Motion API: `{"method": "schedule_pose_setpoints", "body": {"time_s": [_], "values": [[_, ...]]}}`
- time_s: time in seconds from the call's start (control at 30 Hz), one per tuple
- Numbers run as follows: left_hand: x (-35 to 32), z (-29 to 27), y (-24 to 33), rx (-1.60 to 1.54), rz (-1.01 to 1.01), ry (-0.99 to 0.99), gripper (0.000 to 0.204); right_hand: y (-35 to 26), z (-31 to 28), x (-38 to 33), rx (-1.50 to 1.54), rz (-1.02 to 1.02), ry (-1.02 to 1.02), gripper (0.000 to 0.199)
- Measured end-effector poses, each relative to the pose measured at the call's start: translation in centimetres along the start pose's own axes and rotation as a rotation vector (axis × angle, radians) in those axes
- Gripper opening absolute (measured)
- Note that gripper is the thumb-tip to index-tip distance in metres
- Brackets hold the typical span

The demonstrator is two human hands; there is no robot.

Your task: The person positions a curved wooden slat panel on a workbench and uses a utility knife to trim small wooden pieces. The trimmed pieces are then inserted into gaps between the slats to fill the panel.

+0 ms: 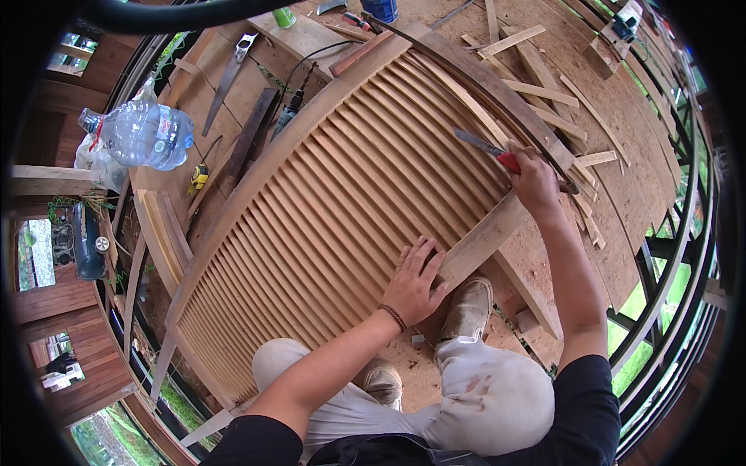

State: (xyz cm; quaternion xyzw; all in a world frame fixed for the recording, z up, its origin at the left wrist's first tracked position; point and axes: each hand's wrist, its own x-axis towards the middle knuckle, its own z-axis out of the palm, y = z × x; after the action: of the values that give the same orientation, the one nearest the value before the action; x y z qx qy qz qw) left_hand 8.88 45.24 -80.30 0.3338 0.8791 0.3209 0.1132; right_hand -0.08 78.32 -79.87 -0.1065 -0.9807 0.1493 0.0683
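A large wooden louvred panel (342, 194), its many thin slats set in a thick frame, lies across the space before me. My right hand (535, 177) is closed around the red handle of a knife (475, 143) with a flat grey blade. The blade points left over the slats at the panel's right end, beside a thin loose-looking strip (458, 92); I cannot tell whether it touches the wood. My left hand (416, 281) rests on the slats at the near edge, fingers spread, against the frame's end rail (483, 239).
Beyond the panel lie a handsaw (227, 81), a power drill (289, 113) and a yellow tape measure (199, 179). A big clear water bottle (148, 133) is at the left. Wood offcuts (536, 85) scatter across the dusty board floor at the right. My shoes stand close to the panel.
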Motion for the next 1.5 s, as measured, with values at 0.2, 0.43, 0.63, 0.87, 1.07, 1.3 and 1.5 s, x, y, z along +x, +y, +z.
{"method": "schedule_pose_setpoints", "body": {"time_s": [0.2,0.43,0.63,0.87,1.07,1.3,1.5], "values": [[1.0,-0.3,-0.3,-0.001,0.014,-0.002,0.06,0.8,0.4,0.7,0.021,-0.048,0.07,0.051],[1.0,-0.3,-0.2,0.006,0.018,0.015,0.06,0.3,-0.2,0.7,0.034,-0.004,0.015,0.053],[3.6,-2.6,-1.9,-0.454,-0.265,0.148,0.057,-3.9,-1.0,-6.8,0.13,-0.202,0.193,0.051],[13.8,-14.1,-1.8,-1.487,-0.448,0.54,0.038,-9.8,-2.7,-17.4,0.494,-0.292,-0.024,0.075],[13.8,-16.3,-0.2,-1.402,-0.377,0.649,0.02,-10.6,-5.0,-17.9,0.627,-0.406,-0.143,0.074],[6.2,-20.2,6.1,-1.028,-0.545,-0.261,0.023,-11.0,-12.5,-16.6,0.498,-0.038,-0.147,0.03],[-0.3,-17.2,10.8,-0.947,-0.673,-0.639,0.025,-9.5,-16.0,-18.8,0.24,-0.205,-0.191,0.027]]}}
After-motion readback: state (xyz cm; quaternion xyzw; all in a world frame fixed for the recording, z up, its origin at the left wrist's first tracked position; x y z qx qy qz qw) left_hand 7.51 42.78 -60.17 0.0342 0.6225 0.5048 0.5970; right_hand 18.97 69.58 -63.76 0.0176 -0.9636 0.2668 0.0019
